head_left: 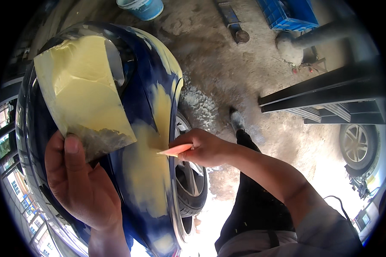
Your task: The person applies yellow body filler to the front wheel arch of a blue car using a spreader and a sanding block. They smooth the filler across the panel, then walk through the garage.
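My left hand [81, 184] grips the lower edge of a thin square board [79, 85] spread with pale yellow paste, with bare metallic grey along its lower part. My right hand [203, 147] pinches an orange flat spreader [176, 149], its blade at a patch of yellow filler [143, 169] on the dark blue body panel [139, 79] of a car. More yellow patches show along the panel's upper right edge and near its bottom. The board hides part of the bodywork. A wheel [188, 188] shows beside the panel, partly behind my right hand.
A blue bucket [143, 10] and blue crate [285, 17] sit on the concrete floor [210, 73], near a metal jack [231, 25] and a grey pipe [321, 34]. Black steel beams [317, 83] and another vehicle's wheel [355, 147] are on the right. My shoe [237, 120] is below.
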A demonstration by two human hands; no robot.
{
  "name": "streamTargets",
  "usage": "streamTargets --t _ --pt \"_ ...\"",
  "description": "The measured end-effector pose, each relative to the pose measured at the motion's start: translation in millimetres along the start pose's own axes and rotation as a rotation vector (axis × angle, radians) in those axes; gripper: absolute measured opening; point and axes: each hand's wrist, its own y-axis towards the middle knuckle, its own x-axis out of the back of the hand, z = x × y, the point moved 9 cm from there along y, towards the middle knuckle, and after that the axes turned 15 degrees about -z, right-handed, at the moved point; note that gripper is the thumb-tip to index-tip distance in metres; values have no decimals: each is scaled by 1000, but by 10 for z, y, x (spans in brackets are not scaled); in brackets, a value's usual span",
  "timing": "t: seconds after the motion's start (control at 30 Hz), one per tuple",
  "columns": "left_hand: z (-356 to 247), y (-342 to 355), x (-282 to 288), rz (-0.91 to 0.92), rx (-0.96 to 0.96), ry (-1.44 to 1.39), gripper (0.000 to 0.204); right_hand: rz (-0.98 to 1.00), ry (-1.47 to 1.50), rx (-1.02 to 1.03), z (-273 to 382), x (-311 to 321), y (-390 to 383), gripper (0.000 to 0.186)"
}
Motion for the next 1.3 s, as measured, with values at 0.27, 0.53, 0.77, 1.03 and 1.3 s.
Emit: streamTargets --t 0.27,0.53,0.77,1.03,1.3 --pt "-9 9 16 14 34 -10 43 -297 107 -36 44 659 1057 29" --pt "-28 18 -42 5 12 -2 33 -284 105 -28 172 530 1173 14" --pt "35 27 -24 -9 20 -5 29 -67 -71 -122 421 119 467 22" --pt "-34 8 15 -106 33 -31 24 -349 -48 -19 323 667 924 23" --pt "18 40 60 -14 13 63 38 -289 95 -90 250 512 1117 15"
